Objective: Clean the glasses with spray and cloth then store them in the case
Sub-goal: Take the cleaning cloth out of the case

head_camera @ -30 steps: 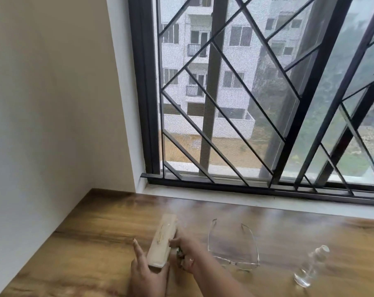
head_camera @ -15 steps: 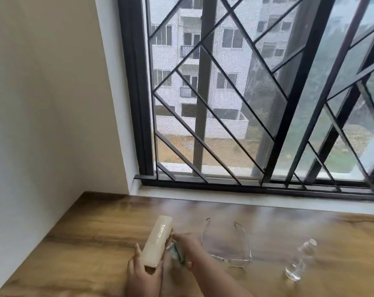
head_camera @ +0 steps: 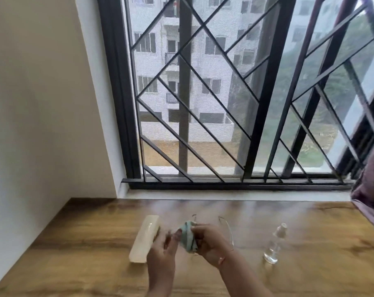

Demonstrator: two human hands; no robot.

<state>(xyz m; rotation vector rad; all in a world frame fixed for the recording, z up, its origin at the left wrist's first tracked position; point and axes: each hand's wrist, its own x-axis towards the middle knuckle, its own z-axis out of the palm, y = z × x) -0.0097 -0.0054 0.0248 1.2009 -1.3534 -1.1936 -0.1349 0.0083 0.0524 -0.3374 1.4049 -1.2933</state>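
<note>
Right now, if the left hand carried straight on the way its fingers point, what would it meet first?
The left hand points up and slightly right, so it would likely meet the green cloth held in the right hand first; depth is unclear.

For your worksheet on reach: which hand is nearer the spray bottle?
Right. The right hand, holding the cloth, is nearer the bottle; the left hand is farther, beside the case.

Bare table (head_camera: 321,273) right of spray bottle (head_camera: 274,245); case (head_camera: 144,241) blocks left

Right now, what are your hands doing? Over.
Right hand gripping cloth, left hand open beside it. Glasses on table, uncleaned. Nothing blocking.
</note>
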